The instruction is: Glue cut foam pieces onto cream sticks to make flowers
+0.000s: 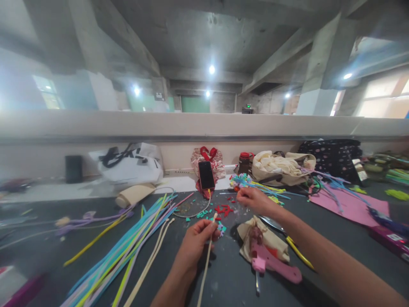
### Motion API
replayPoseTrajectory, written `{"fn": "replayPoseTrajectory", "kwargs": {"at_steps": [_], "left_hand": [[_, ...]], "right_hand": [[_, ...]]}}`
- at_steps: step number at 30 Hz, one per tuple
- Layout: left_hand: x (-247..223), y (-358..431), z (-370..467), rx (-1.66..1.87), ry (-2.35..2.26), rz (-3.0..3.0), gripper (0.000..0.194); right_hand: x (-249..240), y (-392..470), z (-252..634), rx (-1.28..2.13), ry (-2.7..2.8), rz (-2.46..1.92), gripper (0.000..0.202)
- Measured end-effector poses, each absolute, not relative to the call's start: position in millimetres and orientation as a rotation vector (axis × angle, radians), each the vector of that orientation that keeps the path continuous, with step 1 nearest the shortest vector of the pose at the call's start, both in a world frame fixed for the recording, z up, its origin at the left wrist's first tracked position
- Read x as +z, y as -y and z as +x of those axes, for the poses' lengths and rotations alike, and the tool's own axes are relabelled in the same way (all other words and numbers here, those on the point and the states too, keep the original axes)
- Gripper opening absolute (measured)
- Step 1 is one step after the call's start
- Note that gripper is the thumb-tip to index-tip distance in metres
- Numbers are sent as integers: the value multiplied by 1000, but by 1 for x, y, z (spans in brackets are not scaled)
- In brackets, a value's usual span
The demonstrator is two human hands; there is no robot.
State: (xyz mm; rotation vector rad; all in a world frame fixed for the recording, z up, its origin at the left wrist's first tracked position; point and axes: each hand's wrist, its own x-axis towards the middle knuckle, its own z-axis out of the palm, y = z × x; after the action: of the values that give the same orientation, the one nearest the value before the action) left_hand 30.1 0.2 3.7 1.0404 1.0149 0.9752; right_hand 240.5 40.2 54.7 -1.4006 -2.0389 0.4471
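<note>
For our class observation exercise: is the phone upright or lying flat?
Upright: the phone shows its dark screen to the camera, with the patterned bag behind it.

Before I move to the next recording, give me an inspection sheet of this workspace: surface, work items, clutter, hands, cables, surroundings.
Surface: dark grey tabletop, strewn with small red pieces and small teal pieces.
Work items: one thin cream stem in hand; a bundle of long multicoloured stems lies leftward.
Clutter: pink plastic tool overlapping crumpled beige cloth; yellow-handled metal tool beside it.
Hands: left hand pinches the cream stem; right hand's grip is unclear.
Cables: slim white cable meets the black-screened phone's lower edge.
Surroundings: pale low partition, grey concrete ceiling, lit lamps.
</note>
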Motion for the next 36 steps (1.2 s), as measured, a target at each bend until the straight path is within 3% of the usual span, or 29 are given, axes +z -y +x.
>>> {"fn": "replayPoseTrajectory", "kwargs": {"at_steps": [9,17,23,29,36], "left_hand": [[3,-4,29,1014,-1002,946,27],[3,-6,27,1087,-960,892,29],[8,-7,16,1114,-757,749,31],[16,-1,19,1216,-617,766,51],[11,-5,17,1160,-674,749,28]], "right_hand": [[93,-48,247,806,1494,-1096,20],[123,-85,253,833,1200,-880,23],[98,-62,204,1163,1412,-927,19],[78,-37,159,1405,1623,-880,18],[80,-45,151,1304,1754,-894,18]]}}
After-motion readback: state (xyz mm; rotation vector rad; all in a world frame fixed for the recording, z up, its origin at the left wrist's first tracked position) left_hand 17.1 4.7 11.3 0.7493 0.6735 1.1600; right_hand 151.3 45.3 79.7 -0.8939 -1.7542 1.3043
